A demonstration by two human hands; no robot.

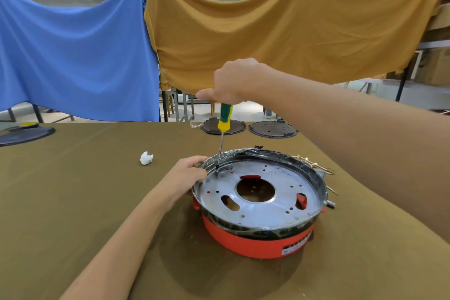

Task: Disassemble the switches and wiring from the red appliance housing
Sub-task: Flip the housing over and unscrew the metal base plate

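The red appliance housing (255,243) sits on the bench (73,202) at roughly 5 o'clock from the view's centre, open side up; a silver perforated plate (280,192) with a round central hole fills its top, ringed by a black rim (314,178) under clear film. The right hand (233,83) is clenched around the top of a green-and-yellow screwdriver (224,118), held nearly upright; its shaft runs down and the tip meets the plate at the plate's 10 o'clock edge. The left hand (187,178) grips the housing rim at 9 o'clock, fingers curled over the edge, just beside the tip. Brass-coloured wiring pieces (314,164) lie on the bench touching or just beside the housing at 2 o'clock; contact cannot be confirmed. A crumpled white scrap (146,158) lies on the bench at 9 o'clock, well apart from the housing. Two dark round plates (272,129) rest at the bench's far edge, 12 o'clock; another dark disc (26,134) lies at far left. Blue cloth (73,56) and mustard cloth (280,31) hang behind.
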